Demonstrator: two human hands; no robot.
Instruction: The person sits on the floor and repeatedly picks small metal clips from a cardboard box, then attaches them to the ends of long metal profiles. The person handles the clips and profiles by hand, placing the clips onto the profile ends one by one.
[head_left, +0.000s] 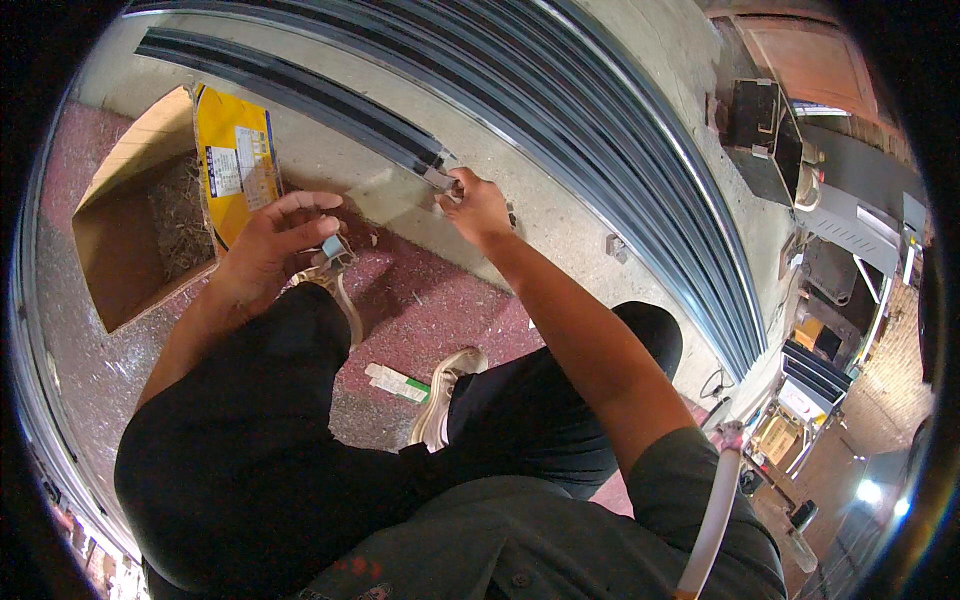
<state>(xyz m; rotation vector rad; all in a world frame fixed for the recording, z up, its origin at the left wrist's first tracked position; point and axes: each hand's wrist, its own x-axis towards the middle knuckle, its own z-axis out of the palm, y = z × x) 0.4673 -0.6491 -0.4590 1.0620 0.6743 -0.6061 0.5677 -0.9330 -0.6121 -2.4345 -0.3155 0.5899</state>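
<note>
My right hand pinches a small metal bracket at the near end of a dark metal profile, which lies on the concrete floor. Off to the left, my left hand is held above my knee, with a small metal piece partly hidden at its fingers. A light-blue bit shows beside the thumb. Whether this hand grips the piece is not plain.
A cardboard box with a yellow flap stands at left. Several long dark metal profiles curve past on the far side. A small metal bracket lies beside them. A green-and-white carton lies between my feet.
</note>
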